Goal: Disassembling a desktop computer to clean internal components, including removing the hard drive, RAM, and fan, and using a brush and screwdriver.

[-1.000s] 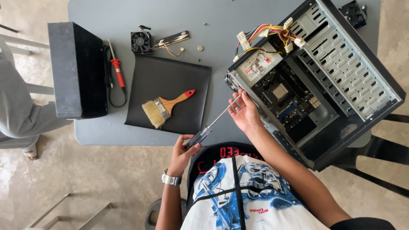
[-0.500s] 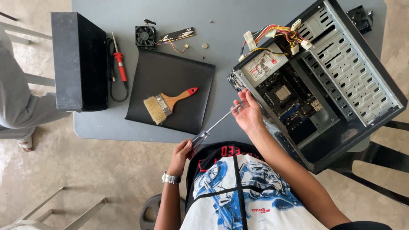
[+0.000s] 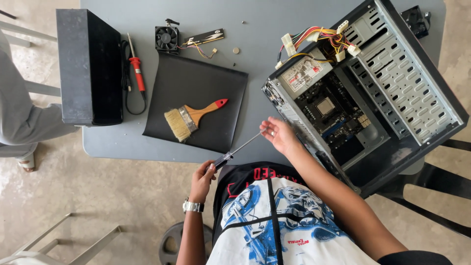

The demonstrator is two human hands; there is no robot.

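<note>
Matt black mat (image 3: 196, 93); wooden-handled brush (image 3: 194, 117); metal case (image 3: 392, 83).

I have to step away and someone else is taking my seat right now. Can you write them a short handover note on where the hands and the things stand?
Left hand grips the handle of the screwdriver. Right hand pinches its tip, beside the corner of the computer case.
The case lies on its side on the grey table, panel off, motherboard exposed.
Paintbrush lies on the black mat; small fan and soldering iron lie above and left of the mat.
Done: case opened. Left: the screwdriver has not yet entered the case.
</note>
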